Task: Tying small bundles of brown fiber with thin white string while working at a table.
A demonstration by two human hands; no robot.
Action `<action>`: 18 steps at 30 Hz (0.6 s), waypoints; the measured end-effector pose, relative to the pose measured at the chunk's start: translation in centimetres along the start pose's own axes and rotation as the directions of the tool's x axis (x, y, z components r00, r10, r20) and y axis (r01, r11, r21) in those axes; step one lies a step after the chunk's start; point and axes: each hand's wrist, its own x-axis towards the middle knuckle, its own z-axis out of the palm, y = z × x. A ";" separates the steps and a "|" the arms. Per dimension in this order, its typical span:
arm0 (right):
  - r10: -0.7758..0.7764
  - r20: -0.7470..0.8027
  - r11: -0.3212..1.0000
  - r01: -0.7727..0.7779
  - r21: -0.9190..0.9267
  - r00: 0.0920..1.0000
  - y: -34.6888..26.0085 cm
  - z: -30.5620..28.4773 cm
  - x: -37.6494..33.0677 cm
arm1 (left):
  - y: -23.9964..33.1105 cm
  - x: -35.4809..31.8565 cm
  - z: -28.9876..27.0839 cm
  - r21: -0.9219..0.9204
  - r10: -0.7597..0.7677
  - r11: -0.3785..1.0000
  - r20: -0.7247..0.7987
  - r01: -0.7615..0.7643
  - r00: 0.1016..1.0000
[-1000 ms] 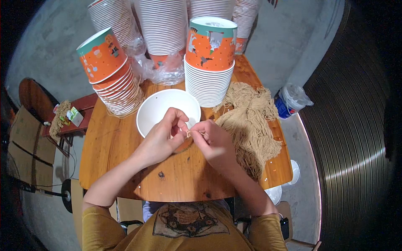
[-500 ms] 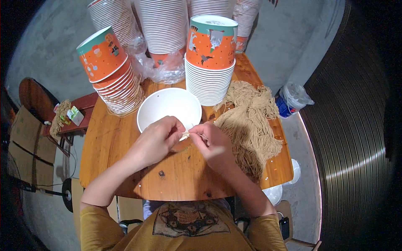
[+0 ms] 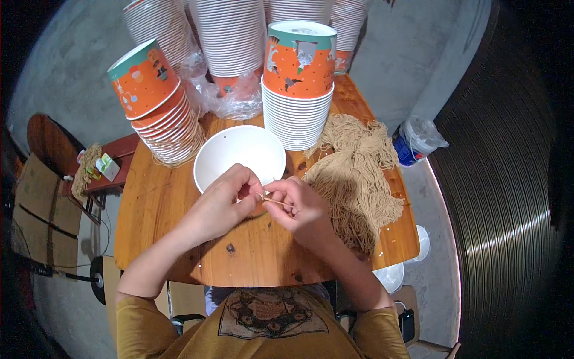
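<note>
Close together over the near rim of a white bowl (image 3: 239,149), my two hands meet fingertip to fingertip. My left hand (image 3: 224,198) is closed in a pinch on one end of a thin tan string (image 3: 278,203). With thumb and fingers pressed together, my right hand (image 3: 304,210) grips the same string, which runs across its fingers. A small pale bit shows between the fingertips; what it is I cannot make out. To the right of my right hand lies a loose heap of tan string (image 3: 353,173).
Behind the bowl stands an upside-down stack of orange paper buckets (image 3: 299,90). A leaning bucket stack (image 3: 158,102) with tan strings around it is at the left. Taller plastic-wrapped stacks (image 3: 230,42) rise at the back of the wooden table (image 3: 173,257). A blue-and-white pail (image 3: 412,143) is beyond the right edge.
My fingers have shifted slightly on the string, and my right hand's fingers have opened a little around it. More string now shows across the right fingers.
</note>
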 end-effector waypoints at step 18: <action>0.036 -0.035 0.999 -0.034 0.040 0.999 0.1 0.2 -0.1 | -1.0 0.1 1.2 -0.062 0.175 0.981 -0.105 -0.182 0.979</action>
